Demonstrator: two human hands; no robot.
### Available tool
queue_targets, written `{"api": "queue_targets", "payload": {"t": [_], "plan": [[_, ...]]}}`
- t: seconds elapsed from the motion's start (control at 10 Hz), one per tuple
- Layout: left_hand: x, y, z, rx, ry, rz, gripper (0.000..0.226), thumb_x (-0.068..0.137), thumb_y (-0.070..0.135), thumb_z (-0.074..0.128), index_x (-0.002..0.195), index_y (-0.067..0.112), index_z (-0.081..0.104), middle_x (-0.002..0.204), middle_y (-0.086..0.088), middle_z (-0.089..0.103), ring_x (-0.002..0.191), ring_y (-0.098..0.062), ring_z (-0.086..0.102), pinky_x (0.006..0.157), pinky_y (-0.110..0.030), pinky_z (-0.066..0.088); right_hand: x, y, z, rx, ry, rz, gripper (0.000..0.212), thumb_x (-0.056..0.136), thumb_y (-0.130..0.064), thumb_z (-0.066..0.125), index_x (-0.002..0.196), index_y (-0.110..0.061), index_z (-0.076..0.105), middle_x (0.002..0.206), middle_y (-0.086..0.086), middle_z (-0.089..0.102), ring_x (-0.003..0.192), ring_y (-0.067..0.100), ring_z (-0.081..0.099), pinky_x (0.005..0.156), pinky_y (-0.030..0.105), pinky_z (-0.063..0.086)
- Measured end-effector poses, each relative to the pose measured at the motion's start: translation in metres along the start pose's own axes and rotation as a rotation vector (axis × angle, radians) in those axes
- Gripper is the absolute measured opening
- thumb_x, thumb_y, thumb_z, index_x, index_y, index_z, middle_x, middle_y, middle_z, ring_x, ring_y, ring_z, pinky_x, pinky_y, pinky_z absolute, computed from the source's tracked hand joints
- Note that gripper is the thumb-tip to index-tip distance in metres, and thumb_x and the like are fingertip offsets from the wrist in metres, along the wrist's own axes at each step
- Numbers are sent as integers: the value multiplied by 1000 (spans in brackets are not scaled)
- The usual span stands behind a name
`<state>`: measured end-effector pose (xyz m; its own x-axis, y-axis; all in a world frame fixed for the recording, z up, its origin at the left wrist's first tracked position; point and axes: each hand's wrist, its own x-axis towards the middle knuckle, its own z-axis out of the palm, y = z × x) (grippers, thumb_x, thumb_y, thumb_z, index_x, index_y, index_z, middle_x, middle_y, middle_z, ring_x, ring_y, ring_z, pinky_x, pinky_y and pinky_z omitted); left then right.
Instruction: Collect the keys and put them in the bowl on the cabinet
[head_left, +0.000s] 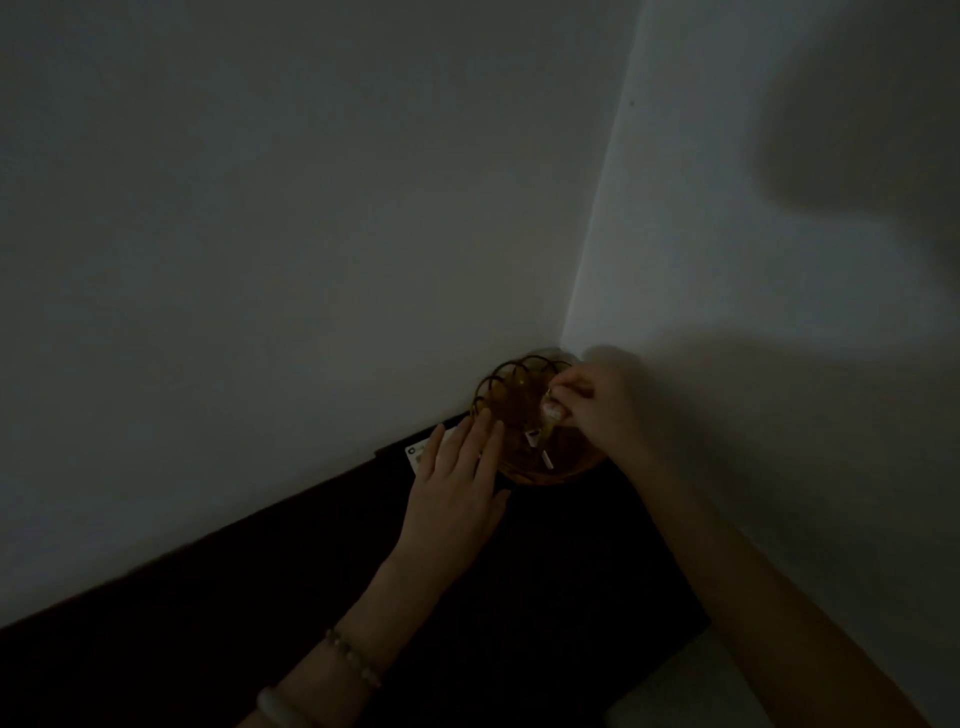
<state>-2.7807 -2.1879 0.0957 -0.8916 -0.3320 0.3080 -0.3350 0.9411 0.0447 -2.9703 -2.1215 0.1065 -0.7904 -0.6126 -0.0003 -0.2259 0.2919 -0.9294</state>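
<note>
Lowering a small bunch of pale-tagged keys (543, 423) pinched in closed right hand (597, 402) fingers into the amber scalloped glass bowl (498, 382) on the dark cabinet (571, 571), with the left hand (452, 488) open and steadying its rim, release apparently remaining.

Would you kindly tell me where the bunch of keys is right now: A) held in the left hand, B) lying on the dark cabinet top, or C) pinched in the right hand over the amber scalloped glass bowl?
C: the right hand pinches the bunch of keys, dangling into the amber scalloped glass bowl; the left hand lies flat beside it.
</note>
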Motion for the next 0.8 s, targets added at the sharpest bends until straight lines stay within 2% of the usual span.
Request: {"api": "queue_targets", "payload": {"t": [0.1,0.2,0.3,0.4,0.6,0.7,0.8], "plan": [[1,0,5,6,-11,-35,71,71,33,76,129,2,50,134,-17,52,120,-31,52,99,-53,41,14,12,10,-131,-54,0,16,82,0,59,75,-14,62,78,3,63,81,24,64,72,33,57],[2,0,5,24,-29,-60,72,71,33,74,131,3,47,136,-16,50,122,-31,50,101,-53,39,21,22,15,-261,-106,-1,16,80,1,61,76,-15,65,81,6,64,62,0,54,47,0,38],[4,-1,6,45,-40,-78,74,71,32,75,132,3,46,136,-16,51,122,-31,50,103,-52,37,25,29,14,-334,-106,4,14,80,1,60,81,-10,68,87,9,68,62,2,56,54,2,39],[6,-1,8,44,-44,-83,73,72,31,73,133,3,45,137,-16,49,123,-31,49,104,-52,36,26,29,11,-410,-126,1,15,80,0,60,88,-8,70,99,13,71,91,22,63,77,19,41],[4,-1,13,40,-70,-86,73,72,31,73,134,4,44,139,-16,47,125,-31,46,105,-51,35,24,28,12,-469,-157,14,23,81,3,54,94,-8,69,106,15,69,101,28,61,82,25,41],[3,-1,15,33,-45,-77,73,72,31,73,133,4,45,139,-16,47,125,-31,47,104,-52,36,20,27,8,-494,-137,-47,23,82,0,52,96,-9,68,107,15,68,100,30,61,82,27,44],[1,-3,13,29,-37,-94,73,73,30,73,134,2,44,138,-17,47,124,-32,47,104,-52,36,6,19,3,-487,-43,-162,17,81,-2,56,92,-9,68,98,15,70,91,30,63,76,27,44]]}}
